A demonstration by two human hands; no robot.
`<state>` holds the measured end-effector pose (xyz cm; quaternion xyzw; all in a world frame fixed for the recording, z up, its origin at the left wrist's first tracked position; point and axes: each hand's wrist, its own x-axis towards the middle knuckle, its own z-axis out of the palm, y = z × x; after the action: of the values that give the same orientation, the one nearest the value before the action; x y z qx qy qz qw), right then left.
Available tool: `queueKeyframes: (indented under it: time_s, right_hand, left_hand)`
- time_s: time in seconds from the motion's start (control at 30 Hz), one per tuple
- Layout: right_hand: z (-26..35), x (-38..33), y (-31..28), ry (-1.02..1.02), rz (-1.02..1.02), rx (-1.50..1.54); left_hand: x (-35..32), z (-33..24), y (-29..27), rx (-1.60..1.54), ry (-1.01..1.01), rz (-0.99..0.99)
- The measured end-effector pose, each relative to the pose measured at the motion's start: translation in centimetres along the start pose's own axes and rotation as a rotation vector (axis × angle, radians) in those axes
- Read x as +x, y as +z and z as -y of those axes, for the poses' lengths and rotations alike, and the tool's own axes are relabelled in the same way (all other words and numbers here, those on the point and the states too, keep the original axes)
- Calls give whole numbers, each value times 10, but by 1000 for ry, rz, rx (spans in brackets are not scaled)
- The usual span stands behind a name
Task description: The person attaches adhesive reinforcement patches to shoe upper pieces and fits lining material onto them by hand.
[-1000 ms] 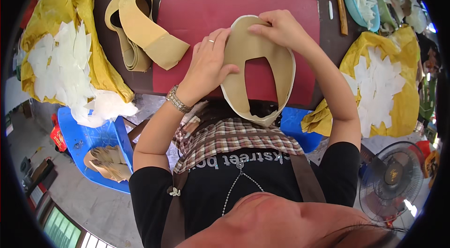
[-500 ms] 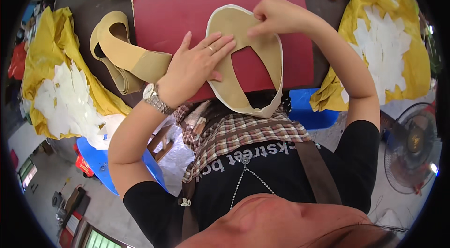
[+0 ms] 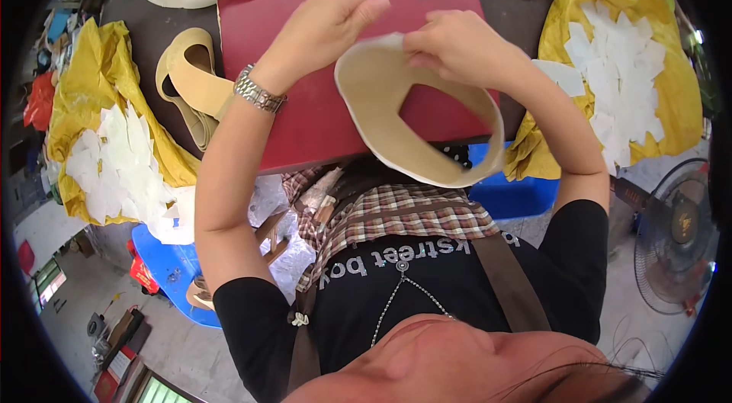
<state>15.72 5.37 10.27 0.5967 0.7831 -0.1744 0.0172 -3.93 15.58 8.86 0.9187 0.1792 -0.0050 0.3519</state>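
over the red mat [image 3: 305,98], head view | both hands lift a beige leather cutout [image 3: 396,128] off the mat; left hand [image 3: 320,33] and right hand [image 3: 457,48] pinch its top edge, fingers clamped | judged mid-work; finished-looking loops [image 3: 191,83] lie left; white pieces [image 3: 618,75] wait right

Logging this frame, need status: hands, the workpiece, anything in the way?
Left hand and right hand both pinch the top edge of the beige cut-out piece. Piece lifted above the red mat. Nothing between the hands.

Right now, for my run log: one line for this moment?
left hand: pinching collar piece | right hand: pinching it | over red mat
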Motion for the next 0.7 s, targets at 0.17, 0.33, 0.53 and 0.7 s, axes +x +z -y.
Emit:
queueKeyframes:
  time_s: [0.17, 0.33, 0.53, 0.7]
  right_hand:
    - [26, -12, -25, -775, -536, -423]
    - [16, -24, -16, -592, -539, -475]
    - [5, -31, 32, 57, -690, 1037]
    - [15, 33, 71, 212, -790, 1247]
  left_hand:
    - [-24, -27, 3, -420, -93, -153]
    - [-36, -7, 61, -418, -608, -809]
    - [-59, -49, 85, 46, -629, -442]
    - [-8, -14, 16, 233, -525, -802]
